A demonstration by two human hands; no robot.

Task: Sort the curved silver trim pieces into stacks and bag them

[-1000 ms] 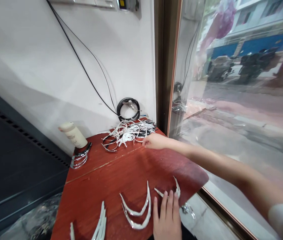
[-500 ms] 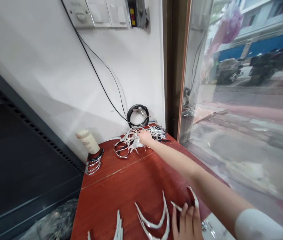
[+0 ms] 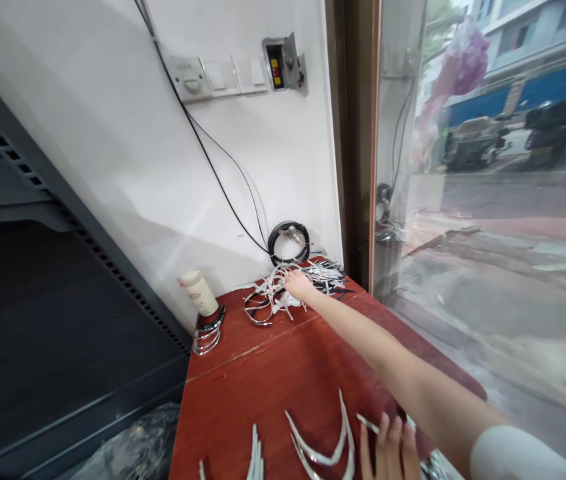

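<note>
My right hand [image 3: 299, 285] reaches across a red-brown wooden table [image 3: 263, 373] into a tangled pile of white and silver hairbands [image 3: 283, 292] at the far corner; its fingers are among the bands, and I cannot tell if they grip one. My left hand [image 3: 387, 453] lies flat at the table's near edge, fingers apart, beside two curved silver-white bands [image 3: 330, 447] laid out in front of me. More bands [image 3: 255, 460] lie to their left.
A cream tube [image 3: 199, 293] stands in a wire coil holder [image 3: 207, 333] at the back left. A coiled black cable [image 3: 289, 240] rests against the white wall under switches [image 3: 217, 75]. A glass window [image 3: 487, 200] runs along the right; dark shelving [image 3: 37, 267] stands left.
My right hand has reached from the table's right edge into the hairband pile. The view has tilted up, showing the wall switches. My left hand stays at the near edge.
</note>
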